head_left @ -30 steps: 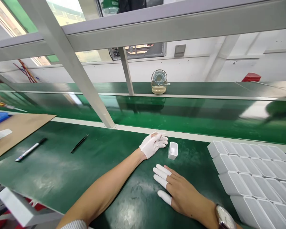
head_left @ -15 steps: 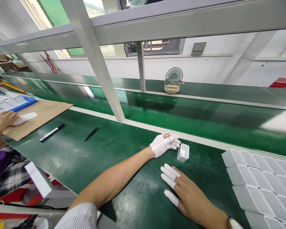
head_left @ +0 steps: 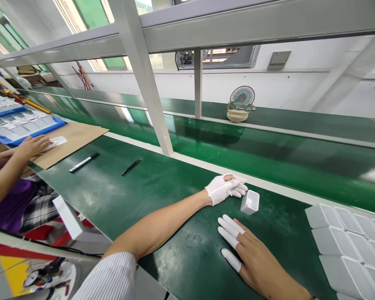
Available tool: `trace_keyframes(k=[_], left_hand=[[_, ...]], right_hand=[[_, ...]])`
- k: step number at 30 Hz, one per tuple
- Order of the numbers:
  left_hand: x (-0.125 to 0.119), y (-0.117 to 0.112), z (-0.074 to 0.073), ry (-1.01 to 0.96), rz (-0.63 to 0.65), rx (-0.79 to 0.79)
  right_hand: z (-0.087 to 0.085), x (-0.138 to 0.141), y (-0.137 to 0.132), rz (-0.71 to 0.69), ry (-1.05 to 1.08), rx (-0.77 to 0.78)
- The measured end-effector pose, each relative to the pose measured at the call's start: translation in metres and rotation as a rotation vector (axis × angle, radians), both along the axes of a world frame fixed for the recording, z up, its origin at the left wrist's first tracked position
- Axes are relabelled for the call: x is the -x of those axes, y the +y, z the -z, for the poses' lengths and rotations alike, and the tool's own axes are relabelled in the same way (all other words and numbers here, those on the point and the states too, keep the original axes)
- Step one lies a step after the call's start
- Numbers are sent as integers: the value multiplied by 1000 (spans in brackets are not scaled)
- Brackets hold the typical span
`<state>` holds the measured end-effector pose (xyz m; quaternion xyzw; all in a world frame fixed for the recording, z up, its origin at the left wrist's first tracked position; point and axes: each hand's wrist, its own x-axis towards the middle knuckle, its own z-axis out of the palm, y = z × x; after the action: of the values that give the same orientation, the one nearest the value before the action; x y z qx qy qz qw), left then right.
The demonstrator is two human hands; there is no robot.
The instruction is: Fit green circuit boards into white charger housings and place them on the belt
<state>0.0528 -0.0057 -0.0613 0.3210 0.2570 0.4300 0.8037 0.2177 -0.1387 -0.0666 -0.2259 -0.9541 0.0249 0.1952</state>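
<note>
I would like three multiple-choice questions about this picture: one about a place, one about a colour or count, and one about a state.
1. Where is the small white box?
A. on the cardboard sheet
B. on the green mat, just right of the gloved left hand
C. on the far shelf

2. How many white finger covers show on the right hand?
A. three
B. one
C. five

3. How does the right hand lie?
A. closed on the pen
B. lifted, holding the box
C. flat and open, holding nothing

Answers:
1 B, the box stands by the left hand fingertips on the green mat.
2 A, three covered fingers show.
3 C, its palm rests on the mat.
</note>
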Motion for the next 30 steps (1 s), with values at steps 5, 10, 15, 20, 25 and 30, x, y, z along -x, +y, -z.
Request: trace_keyframes(k=[5, 10, 15, 20, 25, 30], left_hand=[[-1, 5, 13, -7, 2, -17], [-2, 6, 23, 27, -23, -42], [-3, 0, 21, 114, -58, -47], [-3, -4, 12, 200, -68, -20], [-1, -9, 1, 328, -69, -36], [-2, -12, 2, 461, -38, -178]], right_hand=[[1, 0, -2, -6, 13, -23], [10, -4, -2, -11, 40, -32], [18, -12, -2, -33, -50, -51], [20, -13, -3, -12, -53, -43], [19, -13, -3, -32, -15, -9], [13, -14, -2, -52, -2, -2]])
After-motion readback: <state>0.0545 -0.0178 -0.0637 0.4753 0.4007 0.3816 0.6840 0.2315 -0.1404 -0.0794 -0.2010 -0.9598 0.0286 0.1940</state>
